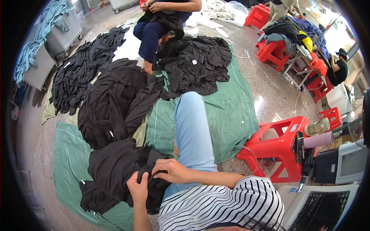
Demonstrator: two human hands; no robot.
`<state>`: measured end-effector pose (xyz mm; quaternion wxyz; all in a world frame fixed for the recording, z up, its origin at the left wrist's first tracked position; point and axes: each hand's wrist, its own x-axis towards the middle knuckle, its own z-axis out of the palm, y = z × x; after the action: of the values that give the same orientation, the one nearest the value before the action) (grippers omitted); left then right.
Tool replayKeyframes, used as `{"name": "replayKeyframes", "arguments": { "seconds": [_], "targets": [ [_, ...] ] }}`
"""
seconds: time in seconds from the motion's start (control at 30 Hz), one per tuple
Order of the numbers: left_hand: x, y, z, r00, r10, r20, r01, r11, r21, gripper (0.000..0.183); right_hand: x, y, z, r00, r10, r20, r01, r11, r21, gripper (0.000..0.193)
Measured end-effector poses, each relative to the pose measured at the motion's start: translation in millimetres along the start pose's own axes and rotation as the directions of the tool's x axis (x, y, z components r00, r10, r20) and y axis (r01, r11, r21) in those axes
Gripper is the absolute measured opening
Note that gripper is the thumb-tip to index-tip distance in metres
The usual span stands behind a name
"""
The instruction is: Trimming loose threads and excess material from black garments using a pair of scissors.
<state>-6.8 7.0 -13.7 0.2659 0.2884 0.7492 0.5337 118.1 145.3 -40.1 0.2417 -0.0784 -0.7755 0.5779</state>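
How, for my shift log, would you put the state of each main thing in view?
Left hand: closed, pinching fabric
Right hand: closed, pinching fabric
Black garment: crumpled, held
Black garment piles: heaped, unfolded
Green sheet: spread out, partly covered
Nearest red stool: upright

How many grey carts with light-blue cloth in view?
2. One cart at the upper left; the other cart just below it, nearer the left edge. More may be hidden.
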Motion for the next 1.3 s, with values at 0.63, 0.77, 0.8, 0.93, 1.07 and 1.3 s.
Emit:
{"name": "replayKeyframes", "arguments": {
  "seconds": [0.63,0.77,0.8,0.93,1.07,1.3],
  "targets": [
    [-14,4,1,0.953,-0.286,0.095,0.290,0.787,-0.545,0.007,3,-16,11,0.988,-0.142,-0.059,0.140,0.989,-0.048,0.024],
    [-15,4,3,0.962,-0.263,0.079,0.267,0.826,-0.496,0.007,2,-15,9,0.991,-0.133,-0.019,0.131,0.988,-0.079,0.021],
    [-15,0,2,0.962,-0.263,0.079,0.267,0.827,-0.496,0.007,1,-14,8,0.991,-0.135,-0.008,0.134,0.986,-0.104,0.023],
    [-14,-2,-3,0.992,-0.051,0.118,0.065,0.991,-0.119,0.011,-3,-10,9,0.992,-0.121,-0.033,0.117,0.988,-0.100,0.022],
    [-20,-6,7,0.999,0.008,0.035,-0.004,0.993,-0.121,0.015,0,-13,5,0.989,-0.150,-0.014,0.150,0.988,-0.040,0.020],
    [-34,-7,-4,0.999,0.009,0.046,-0.004,0.994,-0.111,0.009,-2,-12,11,0.991,-0.131,-0.002,0.131,0.991,0.025,0.020]
  ]
}}
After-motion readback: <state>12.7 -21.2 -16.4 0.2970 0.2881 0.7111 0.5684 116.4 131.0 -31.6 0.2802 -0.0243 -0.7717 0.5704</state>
